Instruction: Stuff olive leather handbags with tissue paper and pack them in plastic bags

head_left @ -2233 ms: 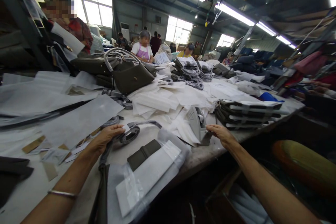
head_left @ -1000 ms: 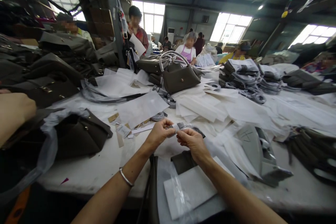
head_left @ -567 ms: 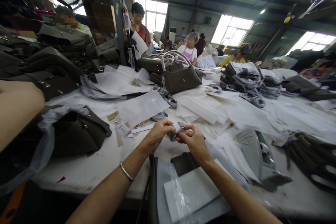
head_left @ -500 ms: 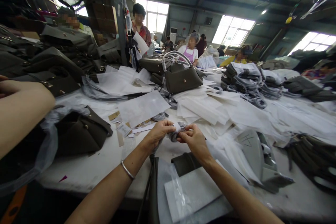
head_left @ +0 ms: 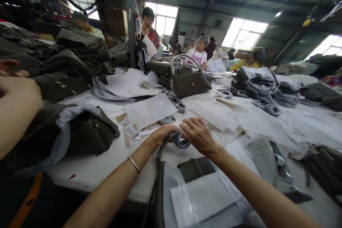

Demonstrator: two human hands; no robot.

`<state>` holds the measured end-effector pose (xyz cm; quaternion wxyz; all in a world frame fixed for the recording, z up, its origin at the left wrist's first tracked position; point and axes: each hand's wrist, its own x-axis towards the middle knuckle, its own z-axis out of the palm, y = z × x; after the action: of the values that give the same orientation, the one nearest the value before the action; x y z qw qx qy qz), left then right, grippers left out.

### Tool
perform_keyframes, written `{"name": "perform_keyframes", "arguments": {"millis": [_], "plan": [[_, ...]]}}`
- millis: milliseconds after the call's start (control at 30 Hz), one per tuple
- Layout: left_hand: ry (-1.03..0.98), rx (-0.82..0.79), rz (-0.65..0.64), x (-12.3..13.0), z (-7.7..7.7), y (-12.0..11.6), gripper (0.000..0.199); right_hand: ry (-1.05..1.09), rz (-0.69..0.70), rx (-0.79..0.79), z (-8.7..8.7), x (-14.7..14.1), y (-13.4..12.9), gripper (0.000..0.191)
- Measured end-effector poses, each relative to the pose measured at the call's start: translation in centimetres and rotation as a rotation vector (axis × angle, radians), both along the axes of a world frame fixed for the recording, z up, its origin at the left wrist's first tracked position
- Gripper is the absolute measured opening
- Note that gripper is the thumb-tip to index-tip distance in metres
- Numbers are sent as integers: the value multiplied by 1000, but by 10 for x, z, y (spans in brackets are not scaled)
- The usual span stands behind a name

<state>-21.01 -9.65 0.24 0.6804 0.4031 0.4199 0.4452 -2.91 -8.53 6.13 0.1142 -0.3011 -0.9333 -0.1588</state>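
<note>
Above the front edge of the table, a bag strap (head_left: 182,144) in clear wrapping is rolled into a coil. My left hand (head_left: 166,134) is closed around the left side of this roll, where the strap's tail runs down. From the right, my right hand (head_left: 198,134) has its bent fingers over the top of the coil, thumb against it; the fingertips partly hide it. Below my hands lies a dark olive handbag (head_left: 196,169) with a white paper sheet (head_left: 204,196) and clear plastic on it.
At left, another person's arm (head_left: 18,103) reaches in beside a dark handbag (head_left: 91,133). An upright handbag (head_left: 192,83) stands behind white sheets (head_left: 151,110). Wrapped bags (head_left: 256,82) are stacked at right, near a grey-white tape dispenser-like object (head_left: 264,160).
My right hand has turned palm-down, its fingers shifting from a pinch to lying over the coil. The coil's round opening now shows. The whole view has shifted slightly.
</note>
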Motion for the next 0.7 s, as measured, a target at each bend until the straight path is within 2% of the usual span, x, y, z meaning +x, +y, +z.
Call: {"name": "perform_keyframes", "arguments": {"millis": [67,100,200,300,500,600,700], "plan": [[7,15,-31,1,2,-1,34,-31,97,-32,-4,-5,4,27],[18,22,-46,2,3,-2,35,-71,67,-84,-6,-8,7,28],[101,58,-23,0,5,-4,34,-245,-179,-263,-15,-8,20,25],[246,137,136,-15,3,-7,35,-340,-350,-338,-22,9,37,24],[592,298,518,-66,-3,-11,21,-333,-464,-376,-29,55,61,35],[731,341,592,-81,-6,-14,18,-308,-478,-400,-37,61,62,25],[831,369,557,-81,-9,-17,17,-270,-483,-420,-46,60,62,26]]}}
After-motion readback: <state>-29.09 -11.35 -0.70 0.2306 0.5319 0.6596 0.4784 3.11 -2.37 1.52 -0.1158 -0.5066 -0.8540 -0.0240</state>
